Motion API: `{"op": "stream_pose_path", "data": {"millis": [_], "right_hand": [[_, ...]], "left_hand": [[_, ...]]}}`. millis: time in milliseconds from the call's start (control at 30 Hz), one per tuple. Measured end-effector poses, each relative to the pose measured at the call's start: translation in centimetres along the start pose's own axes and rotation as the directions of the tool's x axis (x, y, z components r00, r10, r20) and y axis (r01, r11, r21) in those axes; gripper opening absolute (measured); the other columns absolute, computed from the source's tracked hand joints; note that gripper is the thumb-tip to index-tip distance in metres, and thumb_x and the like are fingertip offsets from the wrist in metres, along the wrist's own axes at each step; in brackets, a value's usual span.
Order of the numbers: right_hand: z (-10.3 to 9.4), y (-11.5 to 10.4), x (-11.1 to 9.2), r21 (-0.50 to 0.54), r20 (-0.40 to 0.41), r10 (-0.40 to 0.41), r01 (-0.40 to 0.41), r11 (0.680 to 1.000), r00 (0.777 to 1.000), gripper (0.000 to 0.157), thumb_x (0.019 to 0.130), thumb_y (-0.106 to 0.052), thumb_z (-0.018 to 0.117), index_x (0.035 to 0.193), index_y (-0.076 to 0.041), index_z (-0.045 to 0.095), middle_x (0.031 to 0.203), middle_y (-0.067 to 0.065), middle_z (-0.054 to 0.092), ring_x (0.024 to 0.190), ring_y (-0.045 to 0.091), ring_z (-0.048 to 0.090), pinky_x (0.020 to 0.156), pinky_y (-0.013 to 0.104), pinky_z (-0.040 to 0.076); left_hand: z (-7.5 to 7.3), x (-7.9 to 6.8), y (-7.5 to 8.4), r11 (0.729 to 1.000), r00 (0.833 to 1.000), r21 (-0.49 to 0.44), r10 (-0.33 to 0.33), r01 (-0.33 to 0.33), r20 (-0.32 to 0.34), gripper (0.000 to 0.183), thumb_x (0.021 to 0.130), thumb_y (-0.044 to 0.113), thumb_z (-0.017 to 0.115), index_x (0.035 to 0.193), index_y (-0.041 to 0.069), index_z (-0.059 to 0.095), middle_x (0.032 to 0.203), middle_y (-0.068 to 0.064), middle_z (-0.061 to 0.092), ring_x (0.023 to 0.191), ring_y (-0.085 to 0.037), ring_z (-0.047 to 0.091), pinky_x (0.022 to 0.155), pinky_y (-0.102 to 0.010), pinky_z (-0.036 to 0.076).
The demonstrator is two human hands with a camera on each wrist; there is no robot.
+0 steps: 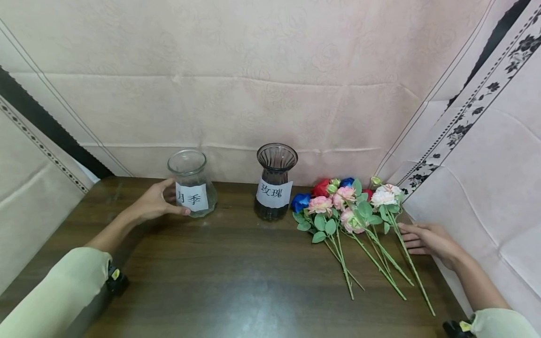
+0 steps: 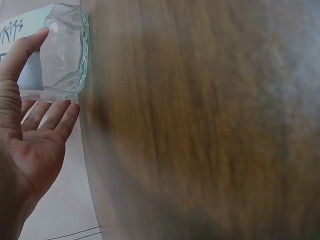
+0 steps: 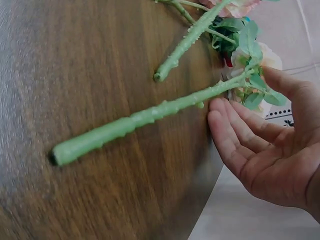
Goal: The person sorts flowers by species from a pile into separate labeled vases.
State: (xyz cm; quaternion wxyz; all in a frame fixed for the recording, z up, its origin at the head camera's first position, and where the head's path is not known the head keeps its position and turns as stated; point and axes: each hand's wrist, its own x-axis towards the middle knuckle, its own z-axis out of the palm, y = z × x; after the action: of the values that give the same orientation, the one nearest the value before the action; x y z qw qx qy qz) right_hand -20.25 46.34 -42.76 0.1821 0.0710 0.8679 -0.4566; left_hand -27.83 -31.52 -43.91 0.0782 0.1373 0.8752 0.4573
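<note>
At the left, a clear glass vase [image 1: 204, 188] with a white paper label stands on the table. My left hand [image 1: 154, 202] is around its left side, thumb in front of the label and the fairly straight fingers at the side; in the left wrist view the palm is apart from the glass. At the right, my right hand [image 1: 428, 239] lies beside a white flower [image 1: 385, 195] with a long green stem [image 3: 150, 114]. Its fingers are extended near the stem, the thumb by the leaves; whether they touch is unclear.
A dark glass vase [image 1: 274, 213], also labelled, stands right of the clear one. Pink flowers [image 1: 320, 205], blue flowers [image 1: 300, 202] and a red flower [image 1: 321, 188] lie bunched on the wooden table [image 1: 236, 272], stems toward the front. Pale cloth [image 1: 236, 103] hangs behind.
</note>
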Motion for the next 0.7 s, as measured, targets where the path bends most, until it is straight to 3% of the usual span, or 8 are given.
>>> {"op": "stream_pose_path", "data": {"millis": [133,300,500,600,700], "right_hand": [[-0.3,0.2,-0.2,0.048,0.083,0.028,-0.032,0.998,0.996,0.072,0.121,-0.040,0.050,0.156,0.021,0.042,0.127,0.009,0.080,0.103,0.011,0.078,0.092,0.033,0.068],[-0.6,0.7,-0.3,0.113,0.210,0.037,-0.061,0.992,0.977,0.055,0.120,-0.034,0.055,0.149,0.013,0.056,0.119,-0.003,0.084,0.104,0.011,0.080,0.094,0.033,0.068],[-0.8,1.9,-0.2,0.244,0.387,-0.076,-0.023,0.969,0.919,0.035,0.120,-0.017,0.052,0.145,0.001,0.068,0.126,-0.007,0.083,0.115,0.012,0.081,0.100,0.034,0.067],[-0.7,2.4,0.1,0.324,0.435,-0.125,-0.025,0.946,0.892,0.030,0.120,-0.012,0.051,0.139,-0.011,0.074,0.129,-0.008,0.083,0.118,0.013,0.081,0.102,0.034,0.067],[-0.5,2.8,0.4,0.381,0.461,-0.167,-0.025,0.924,0.871,0.033,0.121,-0.009,0.047,0.138,-0.016,0.075,0.131,-0.007,0.083,0.120,0.014,0.080,0.103,0.035,0.067]], "left_hand": [[-0.1,0.1,0.0,1.000,1.000,-0.013,0.018,-0.018,0.005,0.118,0.085,0.017,0.102,0.176,0.003,0.028,0.159,-0.024,0.062,0.152,-0.048,0.060,0.123,-0.057,0.052],[-0.2,0.3,-0.1,0.999,1.000,-0.029,0.022,-0.022,0.015,0.119,0.085,0.016,0.102,0.177,0.004,0.027,0.161,-0.025,0.061,0.154,-0.050,0.057,0.123,-0.060,0.052],[-0.2,0.3,-0.4,0.998,0.999,-0.050,0.024,-0.023,0.021,0.119,0.085,0.016,0.101,0.178,0.006,0.027,0.161,-0.025,0.062,0.151,-0.049,0.059,0.120,-0.054,0.056],[-0.1,0.4,-0.5,0.997,0.999,-0.071,0.028,-0.026,0.023,0.119,0.084,0.015,0.102,0.177,0.008,0.029,0.160,-0.021,0.062,0.152,-0.045,0.059,0.121,-0.046,0.056],[-0.1,0.5,-0.4,0.995,0.999,-0.093,0.029,-0.027,0.028,0.120,0.083,0.015,0.103,0.178,0.010,0.029,0.161,-0.018,0.061,0.154,-0.042,0.056,0.124,-0.047,0.052]]}}
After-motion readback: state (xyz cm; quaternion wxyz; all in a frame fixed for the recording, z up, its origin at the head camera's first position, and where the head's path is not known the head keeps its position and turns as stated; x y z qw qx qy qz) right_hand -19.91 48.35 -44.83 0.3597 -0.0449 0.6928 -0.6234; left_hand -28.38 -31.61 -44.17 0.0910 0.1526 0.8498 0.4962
